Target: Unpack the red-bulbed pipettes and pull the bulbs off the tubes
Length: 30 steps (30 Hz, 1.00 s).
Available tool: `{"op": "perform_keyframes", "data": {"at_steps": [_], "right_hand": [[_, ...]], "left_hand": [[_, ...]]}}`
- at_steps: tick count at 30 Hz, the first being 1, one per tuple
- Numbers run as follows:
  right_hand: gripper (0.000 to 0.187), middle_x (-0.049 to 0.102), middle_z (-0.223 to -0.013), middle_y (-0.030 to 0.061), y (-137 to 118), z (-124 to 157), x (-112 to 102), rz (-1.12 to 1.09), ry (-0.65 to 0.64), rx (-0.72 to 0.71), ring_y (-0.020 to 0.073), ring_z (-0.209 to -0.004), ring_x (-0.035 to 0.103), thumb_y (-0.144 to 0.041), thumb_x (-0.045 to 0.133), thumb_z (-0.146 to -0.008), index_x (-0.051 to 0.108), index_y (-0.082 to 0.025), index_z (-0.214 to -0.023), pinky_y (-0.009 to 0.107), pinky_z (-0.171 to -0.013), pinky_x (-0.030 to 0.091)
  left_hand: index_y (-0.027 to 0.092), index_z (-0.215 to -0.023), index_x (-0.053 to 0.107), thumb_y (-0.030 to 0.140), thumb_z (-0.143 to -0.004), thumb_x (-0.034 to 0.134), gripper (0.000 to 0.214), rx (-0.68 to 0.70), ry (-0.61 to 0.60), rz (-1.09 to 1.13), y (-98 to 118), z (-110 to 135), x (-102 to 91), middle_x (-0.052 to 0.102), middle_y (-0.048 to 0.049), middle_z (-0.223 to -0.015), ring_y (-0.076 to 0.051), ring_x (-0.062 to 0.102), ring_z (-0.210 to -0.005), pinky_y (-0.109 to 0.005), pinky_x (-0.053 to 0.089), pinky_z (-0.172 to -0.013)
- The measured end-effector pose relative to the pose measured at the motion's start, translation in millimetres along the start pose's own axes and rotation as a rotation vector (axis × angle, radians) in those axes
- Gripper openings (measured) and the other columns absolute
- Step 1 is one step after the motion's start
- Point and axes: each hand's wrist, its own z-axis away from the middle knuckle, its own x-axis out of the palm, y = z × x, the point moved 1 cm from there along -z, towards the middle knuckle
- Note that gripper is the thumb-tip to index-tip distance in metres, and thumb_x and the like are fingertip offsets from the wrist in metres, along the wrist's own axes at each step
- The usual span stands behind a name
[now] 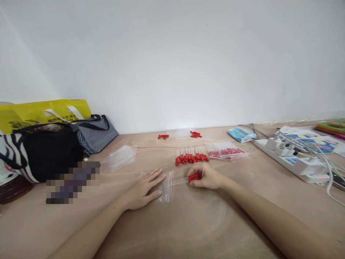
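My left hand (147, 189) lies flat with fingers spread on a small clear zip bag (167, 189). The bag's red-lined mouth faces right. My right hand (206, 175) pinches a small bunch of red-tipped white sticks (193, 177) by their red ends. Their thin stems point left and meet the bag's mouth; I cannot tell whether the tips are inside. Just beyond my right hand lies a row of loose red-tipped sticks (192, 157), red ends toward me. Filled zip bags (228, 151) of the same sticks are stacked to its right.
Flat clear bags (121, 157) lie at left. Farther back are two small groups of red pieces (163, 136). A blue tissue pack (241, 134) and a white power strip (291, 162) with cables stand right. A striped bag (94, 133) and black bag (51, 151) stand left.
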Motion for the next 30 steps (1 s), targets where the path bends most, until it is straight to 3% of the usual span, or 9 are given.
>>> {"op": "perform_keyframes", "data": {"at_steps": [4,8,12,15,18,21,25,30], "right_hand": [[0.018,0.057,-0.065,-0.0023,11.9,0.0,-27.3,-0.235,0.073,0.058,0.0083,-0.056,0.052,-0.024,0.069,-0.057,0.059,-0.015,-0.068,0.021,-0.052,0.04],[0.02,0.058,-0.059,-0.003,15.4,-3.6,-40.3,-0.342,0.301,0.032,0.0079,-0.053,0.05,-0.03,0.071,-0.058,0.059,-0.016,-0.067,0.022,-0.052,0.039],[0.02,0.059,-0.065,-0.0004,6.8,-7.2,-18.5,-0.34,0.561,-0.056,0.0101,-0.057,0.053,-0.031,0.07,-0.06,0.06,-0.017,-0.069,0.023,-0.053,0.042],[0.012,0.058,-0.07,0.002,-3.3,-6.8,8.8,-0.194,0.675,-0.158,0.0117,-0.064,0.054,-0.027,0.066,-0.065,0.061,-0.018,-0.07,0.025,-0.057,0.045],[0.008,0.055,-0.08,0.0043,-9.1,-5.4,30.4,-0.093,0.624,-0.252,0.0136,-0.074,0.055,-0.022,0.062,-0.068,0.062,-0.019,-0.076,0.025,-0.059,0.048],[0.013,0.052,-0.087,0.0056,-10.1,-5.2,41.0,-0.046,0.542,-0.312,0.0139,-0.078,0.055,-0.019,0.058,-0.072,0.063,-0.02,-0.083,0.026,-0.062,0.051],[0.021,0.051,-0.092,0.0065,-10.6,-6.0,43.3,0.038,0.471,-0.363,0.0148,-0.085,0.054,-0.015,0.055,-0.072,0.061,-0.02,-0.091,0.029,-0.07,0.05],[0.021,0.05,-0.094,0.0063,-8.9,-2.0,39.7,0.155,0.434,-0.307,0.0129,-0.076,0.052,-0.015,0.056,-0.071,0.06,-0.02,-0.091,0.028,-0.064,0.048]], "left_hand": [[0.029,-0.134,0.024,0.049,-0.085,0.034,0.053,-0.011,0.022,0.035,-3.8,2.1,0.3,0.016,-0.002,-0.144,-0.025,0.013,-0.131,-0.045,0.017,-0.105],[0.027,-0.129,0.036,0.046,-0.084,0.038,0.049,-0.018,0.149,0.116,-1.1,1.4,-1.6,0.03,-0.0038,-0.139,-0.024,0.025,-0.128,-0.042,0.023,-0.103],[0.02,-0.105,0.06,0.039,-0.083,0.042,0.035,-0.131,0.416,0.384,19.0,-12.8,-9.2,0.059,-0.0061,-0.11,-0.021,0.053,-0.103,-0.035,0.039,-0.092],[0.016,-0.095,0.064,0.037,-0.077,0.054,0.029,-0.266,0.373,0.827,40.3,-35.7,-11.4,0.066,-0.0063,-0.093,-0.02,0.06,-0.087,-0.032,0.046,-0.081],[0.013,-0.085,0.064,0.03,-0.077,0.057,0.02,-0.379,0.288,1.293,58.3,-59.5,-10.0,0.066,-0.0074,-0.085,-0.016,0.062,-0.081,-0.027,0.048,-0.076],[0.011,-0.074,0.062,0.021,-0.076,0.058,0.011,-0.453,0.292,1.502,66.1,-75.0,-7.4,0.066,-0.007,-0.077,-0.012,0.062,-0.073,-0.022,0.049,-0.069],[0.011,-0.071,0.06,0.019,-0.073,0.062,0.008,-0.492,0.275,1.432,54.5,-84.7,-11.8,0.065,-0.0049,-0.068,-0.012,0.062,-0.066,-0.022,0.049,-0.065],[0.012,-0.063,0.057,0.021,-0.066,0.068,0.014,-0.514,0.178,1.221,14.3,-103.1,-37.3,0.064,-0.0025,-0.058,-0.012,0.061,-0.06,-0.022,0.047,-0.064]]}}
